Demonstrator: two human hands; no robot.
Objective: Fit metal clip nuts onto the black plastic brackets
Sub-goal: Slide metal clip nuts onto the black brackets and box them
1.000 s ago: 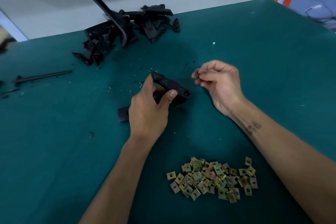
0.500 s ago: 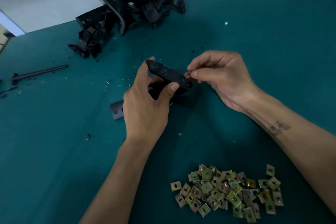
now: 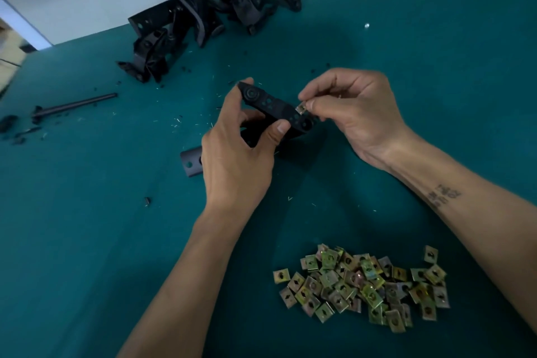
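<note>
Left hand (image 3: 235, 163) grips the bracket (image 3: 276, 109) above the counter (image 3: 87, 241), right hand (image 3: 351, 113) fingers pinch a clip nut (image 3: 301, 108) at its end. Go in crooked and it'll probably jam or ping off.

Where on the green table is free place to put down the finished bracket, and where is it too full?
Free: the near-left cloth, left of the left hand, and the far-right cloth beyond the right hand. Crowded: the bracket heap at the far edge, the rod and scraps at left, and the clip nut pile near right.
</note>
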